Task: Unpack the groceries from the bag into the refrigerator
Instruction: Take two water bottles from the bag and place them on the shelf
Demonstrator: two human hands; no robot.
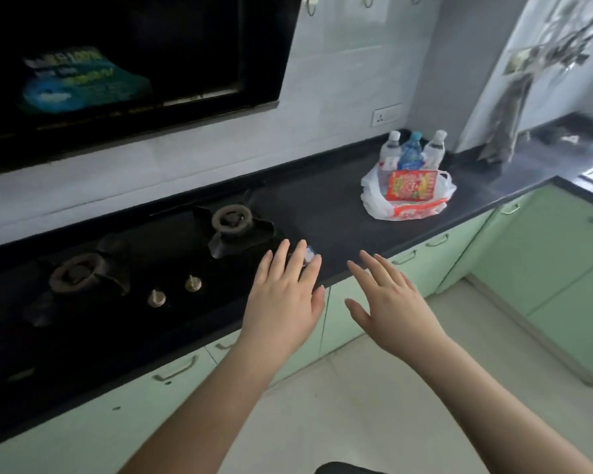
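Black stone counter runs along the tiled wall, with a gas hob set into it on the left and pale green cupboards below. Our left hand and right hand hover empty above the counter's front edge, fingers spread and flat, gripping nothing. Well apart from them, toward the far right corner, sits the white plastic bag, slumped open, with three water bottles standing upright at its back and a red packet leaning in front. No refrigerator shows. We judge the unpacking not yet begun; the sensible start is to step right, steady the bag's rim with one hand, and lift the packet out first so the bottles do not topple.
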